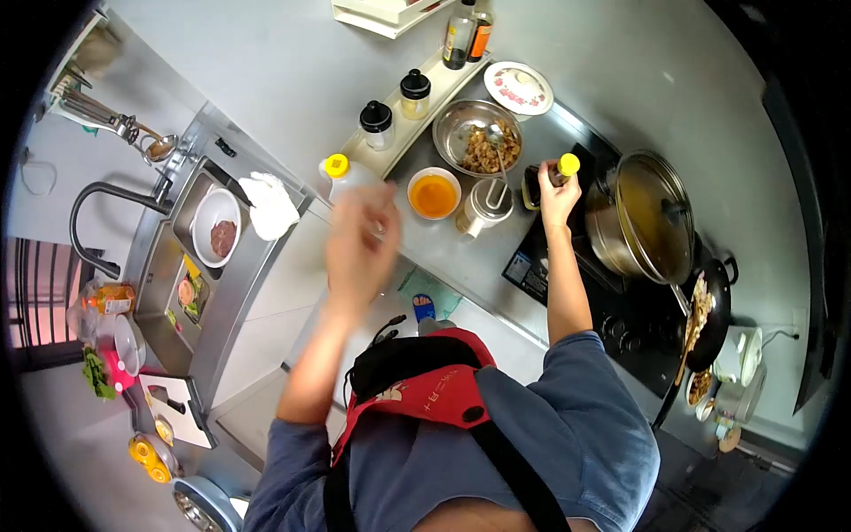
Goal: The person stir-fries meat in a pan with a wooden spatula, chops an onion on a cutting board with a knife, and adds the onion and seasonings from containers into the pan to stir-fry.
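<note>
Your right hand [557,197] grips one yellow-capped dark bottle [551,177] standing on the surface [443,248] beside the stove. Your left hand [359,244] hovers blurred, its grip unclear. Nearby: two black-lidded jars [395,108], one orange sauce bowl [433,193].

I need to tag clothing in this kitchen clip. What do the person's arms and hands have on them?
Both hands, left hand and right hand, are bare, without gloves. Blue sleeves are pushed up near the elbows, leaving the forearms uncovered. The left hand is motion-blurred.

Bright even daylight, strong fisheye bending with black vignette corners, raised left hand [362,241] blurred by motion, soft shadows, glare on glass pot lid [654,215]
</note>
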`<action>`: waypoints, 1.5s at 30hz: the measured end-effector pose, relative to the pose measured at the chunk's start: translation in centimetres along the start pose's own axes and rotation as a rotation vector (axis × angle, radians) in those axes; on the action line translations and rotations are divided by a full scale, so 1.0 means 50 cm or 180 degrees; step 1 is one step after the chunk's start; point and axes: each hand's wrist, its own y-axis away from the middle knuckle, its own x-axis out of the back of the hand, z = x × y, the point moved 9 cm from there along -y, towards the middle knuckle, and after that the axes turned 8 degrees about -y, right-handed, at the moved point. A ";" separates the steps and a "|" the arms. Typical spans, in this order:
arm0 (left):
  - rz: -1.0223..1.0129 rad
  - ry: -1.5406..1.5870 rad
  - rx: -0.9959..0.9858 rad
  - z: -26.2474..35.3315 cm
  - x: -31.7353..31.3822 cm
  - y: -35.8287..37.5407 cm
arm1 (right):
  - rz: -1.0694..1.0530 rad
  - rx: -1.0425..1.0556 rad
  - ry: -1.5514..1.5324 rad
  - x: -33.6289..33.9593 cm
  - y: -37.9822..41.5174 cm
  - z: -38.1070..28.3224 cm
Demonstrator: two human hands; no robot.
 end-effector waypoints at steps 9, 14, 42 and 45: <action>-0.1965 -0.1826 -0.0681 -0.326 -0.216 -0.338 | 0.0088 -0.0428 -0.0205 -0.036 -0.015 0.046; -0.2551 -0.2301 -0.0814 -0.351 -0.295 -0.341 | 0.0217 -0.0503 -0.0300 -0.031 -0.021 0.056; -0.1080 0.0537 -0.1482 0.205 -0.080 -0.059 | -0.1239 0.1118 0.0133 0.036 0.064 -0.634; -0.0957 0.0643 -0.1964 0.274 -0.073 0.024 | -0.1101 0.0943 0.0405 0.165 0.128 -0.662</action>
